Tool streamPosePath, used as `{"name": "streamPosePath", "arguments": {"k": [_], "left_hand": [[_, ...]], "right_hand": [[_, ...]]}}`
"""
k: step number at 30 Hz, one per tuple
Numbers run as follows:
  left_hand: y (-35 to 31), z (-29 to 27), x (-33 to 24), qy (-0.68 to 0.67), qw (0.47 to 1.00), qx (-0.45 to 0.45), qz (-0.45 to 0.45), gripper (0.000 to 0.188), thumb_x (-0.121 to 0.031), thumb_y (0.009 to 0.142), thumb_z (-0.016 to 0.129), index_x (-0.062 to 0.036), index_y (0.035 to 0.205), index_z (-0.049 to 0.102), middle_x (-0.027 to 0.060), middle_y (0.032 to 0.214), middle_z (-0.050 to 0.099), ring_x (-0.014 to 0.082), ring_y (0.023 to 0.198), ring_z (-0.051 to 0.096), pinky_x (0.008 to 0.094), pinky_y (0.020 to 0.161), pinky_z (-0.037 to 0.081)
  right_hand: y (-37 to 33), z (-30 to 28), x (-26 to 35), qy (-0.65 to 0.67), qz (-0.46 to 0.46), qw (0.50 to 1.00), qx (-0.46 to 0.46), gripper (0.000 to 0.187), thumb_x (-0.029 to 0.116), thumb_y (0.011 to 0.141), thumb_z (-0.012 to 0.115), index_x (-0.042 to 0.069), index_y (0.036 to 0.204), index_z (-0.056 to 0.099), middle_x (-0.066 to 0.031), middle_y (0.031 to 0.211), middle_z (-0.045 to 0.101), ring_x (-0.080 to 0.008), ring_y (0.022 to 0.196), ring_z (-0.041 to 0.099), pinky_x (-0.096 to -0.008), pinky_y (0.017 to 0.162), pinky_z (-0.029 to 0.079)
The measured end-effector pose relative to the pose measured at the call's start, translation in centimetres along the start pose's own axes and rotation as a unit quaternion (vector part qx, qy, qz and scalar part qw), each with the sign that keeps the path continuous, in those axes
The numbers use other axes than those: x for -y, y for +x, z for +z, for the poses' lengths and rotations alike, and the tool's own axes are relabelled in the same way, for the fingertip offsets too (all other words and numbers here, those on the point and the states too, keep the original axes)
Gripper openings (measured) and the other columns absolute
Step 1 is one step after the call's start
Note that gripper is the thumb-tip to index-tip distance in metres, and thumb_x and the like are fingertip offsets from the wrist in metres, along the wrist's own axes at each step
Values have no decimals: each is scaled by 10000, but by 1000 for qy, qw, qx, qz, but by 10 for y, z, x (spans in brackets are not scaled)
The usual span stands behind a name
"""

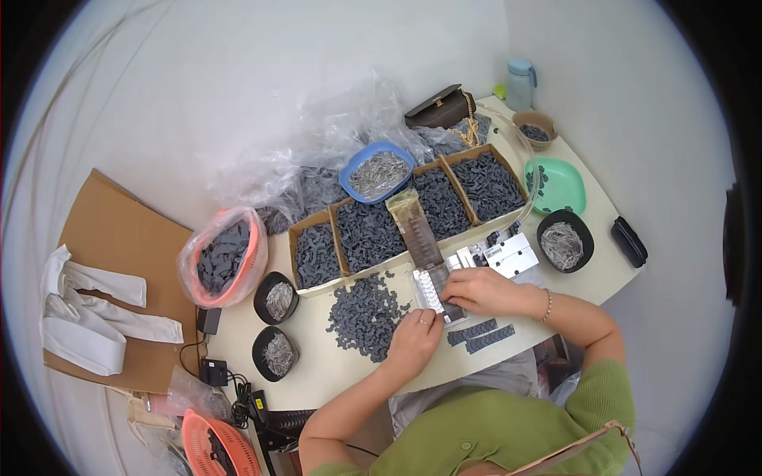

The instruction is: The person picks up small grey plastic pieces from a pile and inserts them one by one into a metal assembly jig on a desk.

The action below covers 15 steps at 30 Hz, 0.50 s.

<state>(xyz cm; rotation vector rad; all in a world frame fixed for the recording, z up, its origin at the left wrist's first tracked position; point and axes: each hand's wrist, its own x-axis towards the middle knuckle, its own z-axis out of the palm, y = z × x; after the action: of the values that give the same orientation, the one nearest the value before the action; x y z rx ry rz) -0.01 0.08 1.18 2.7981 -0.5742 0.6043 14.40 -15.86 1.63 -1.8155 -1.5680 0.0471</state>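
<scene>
Both of my hands work at a small metal fixture (pixel 429 291) with a row of white, toothed slots, near the front edge of the table. My left hand (pixel 413 341) rests at the fixture's near left corner, its fingers drawn together; whatever they pinch is too small to make out. From the right, my right hand (pixel 490 292) reaches over the fixture with bent fingers pressed together, and its fingertips hide what they hold. A heap of small dark grey plastic pieces (pixel 365 317) lies left of the fixture. Joined strips of grey pieces (pixel 490 339) lie below my right wrist.
Behind the fixture stands a divided cardboard box (pixel 343 252) of grey parts, with a blue basin (pixel 343 176) of metal pins. Black bowls (pixel 262 366) of pins stand left, another black bowl (pixel 586 230) right, beside a green tray (pixel 573 186). An orange basket (pixel 258 270) stands far left.
</scene>
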Motion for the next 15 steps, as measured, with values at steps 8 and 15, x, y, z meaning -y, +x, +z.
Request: {"name": "streamPosePath", "arguments": {"k": [8,15], "left_hand": [[1,-19,15,-183,977,74,-82,133,-96,742,689,-14,839,648,129,906,607,306,862,597,375,734,501],[33,-43,127,-22,987,-12,-160,126,23,729,621,-28,823,687,123,857,593,309,850,583,399,749,490]], "right_hand": [[-6,21,22,-185,-128,974,12,180,115,689,595,11,834,614,-77,787,556,-231,774,586,-349,659,491],[-14,24,47,-344,-203,916,-35,238,116,704,591,-35,885,621,-120,810,591,-249,804,604,-350,648,490]]}}
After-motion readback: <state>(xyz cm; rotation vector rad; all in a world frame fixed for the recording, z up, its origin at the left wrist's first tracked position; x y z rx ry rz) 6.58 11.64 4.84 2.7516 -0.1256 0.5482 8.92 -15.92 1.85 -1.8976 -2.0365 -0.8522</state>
